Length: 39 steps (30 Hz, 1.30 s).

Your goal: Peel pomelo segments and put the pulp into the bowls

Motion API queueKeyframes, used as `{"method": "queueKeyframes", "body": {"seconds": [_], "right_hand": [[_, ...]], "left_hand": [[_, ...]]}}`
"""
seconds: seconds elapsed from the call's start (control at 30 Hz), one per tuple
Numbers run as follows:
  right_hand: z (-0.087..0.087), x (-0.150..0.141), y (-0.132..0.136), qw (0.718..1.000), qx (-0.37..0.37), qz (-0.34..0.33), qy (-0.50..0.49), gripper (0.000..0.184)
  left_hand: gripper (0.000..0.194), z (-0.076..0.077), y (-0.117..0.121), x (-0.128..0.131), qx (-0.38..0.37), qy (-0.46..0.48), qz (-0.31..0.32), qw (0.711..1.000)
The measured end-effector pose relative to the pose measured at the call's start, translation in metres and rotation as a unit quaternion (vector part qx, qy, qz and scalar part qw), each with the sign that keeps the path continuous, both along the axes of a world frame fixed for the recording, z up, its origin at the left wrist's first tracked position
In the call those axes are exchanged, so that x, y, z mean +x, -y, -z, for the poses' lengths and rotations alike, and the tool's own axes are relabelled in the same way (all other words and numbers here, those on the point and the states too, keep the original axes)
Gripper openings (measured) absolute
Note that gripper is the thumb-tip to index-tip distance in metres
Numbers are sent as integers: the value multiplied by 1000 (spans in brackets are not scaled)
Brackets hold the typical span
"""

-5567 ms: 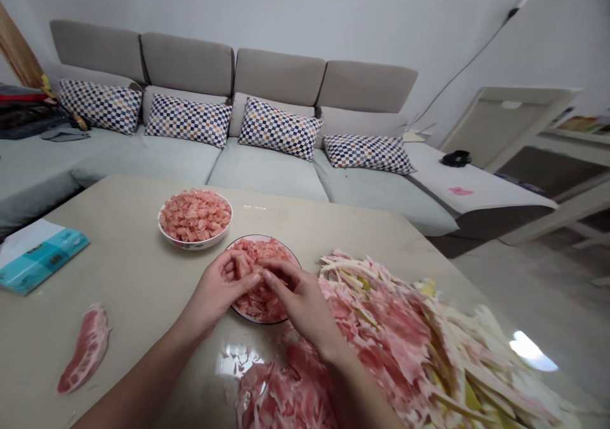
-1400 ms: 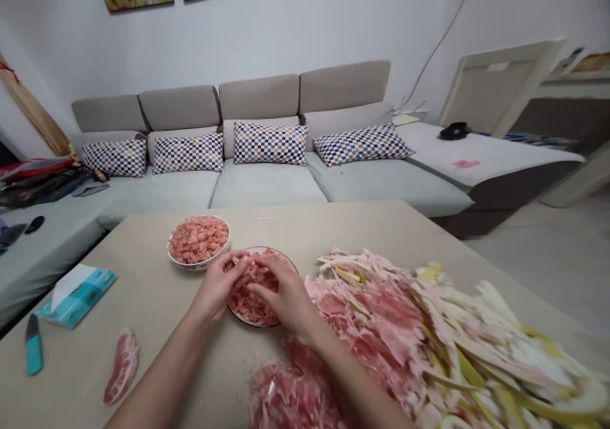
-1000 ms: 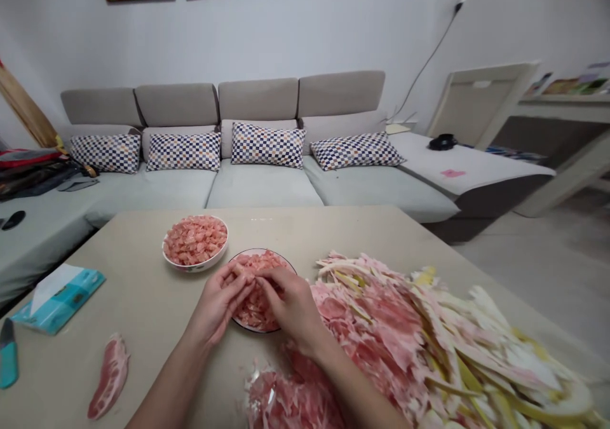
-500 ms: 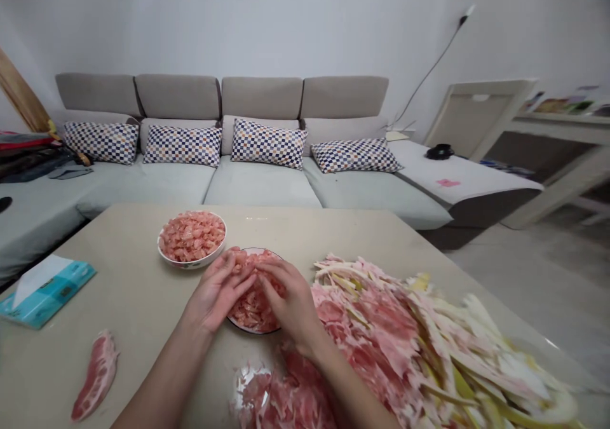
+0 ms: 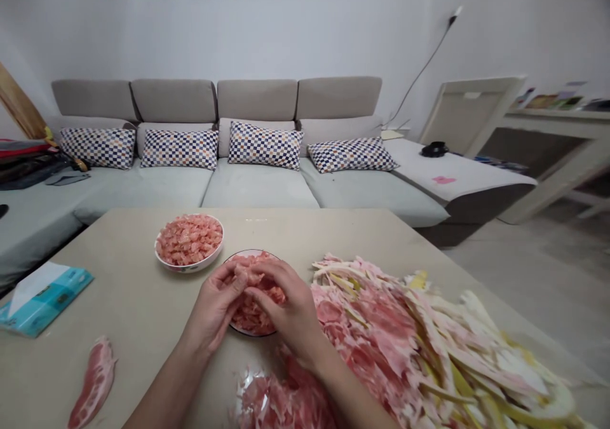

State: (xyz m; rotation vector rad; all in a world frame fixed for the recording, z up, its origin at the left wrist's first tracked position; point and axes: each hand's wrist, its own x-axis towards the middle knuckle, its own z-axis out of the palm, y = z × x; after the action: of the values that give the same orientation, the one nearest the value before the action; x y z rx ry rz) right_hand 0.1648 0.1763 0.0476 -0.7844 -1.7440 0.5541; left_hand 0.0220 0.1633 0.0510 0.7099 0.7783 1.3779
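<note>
Over a dark-rimmed bowl [image 5: 252,334] of pink pomelo pulp, my left hand [image 5: 216,302] and my right hand [image 5: 288,302] meet with fingertips nearly together. A piece of pomelo flesh [image 5: 251,275] shows between them, pinched by both hands; my fingers partly cover it. Loose pulp [image 5: 248,318] fills the bowl underneath. Beneath my right forearm lies a heap of torn pink membranes [image 5: 286,400]. A larger pile of membranes and yellow-white pomelo peel [image 5: 457,346] spreads to the right of my right hand.
A white bowl [image 5: 200,265] heaped with pulp stands behind my left hand on the beige table [image 5: 143,314]. At the left are a blue tissue pack [image 5: 54,299] and one pomelo segment [image 5: 94,381]. A grey sofa [image 5: 260,184] with checkered cushions [image 5: 264,144] runs behind the table.
My left fingers, more spread before, have curled in to a pinch at the pomelo flesh. My right hand stays over the bowl with its fingers bent. The view has shifted slightly.
</note>
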Motion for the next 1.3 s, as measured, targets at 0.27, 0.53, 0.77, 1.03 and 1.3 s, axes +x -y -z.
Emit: {"method": "queueKeyframes", "body": {"seconds": [0.27,0.53,0.77,1.03,1.3], "right_hand": [[10,-2,-6,997,-75,-13,-28,21],[7,-6,-5,992,-107,-22,-64,19],[8,-3,-8,988,-143,-37,-52,20],[7,1,-8,977,-194,-46,-72,10],[9,4,-12,969,-236,-33,-61,15]], "left_hand": [[32,17,-3,-6,4,-49,-36,998],[33,17,-3,-6,8,-77,-55,995],[31,21,-3,-6,24,-97,-75,992],[26,21,-3,-13,40,-166,-51,984],[26,21,-3,-10,28,-157,-45,986]]}}
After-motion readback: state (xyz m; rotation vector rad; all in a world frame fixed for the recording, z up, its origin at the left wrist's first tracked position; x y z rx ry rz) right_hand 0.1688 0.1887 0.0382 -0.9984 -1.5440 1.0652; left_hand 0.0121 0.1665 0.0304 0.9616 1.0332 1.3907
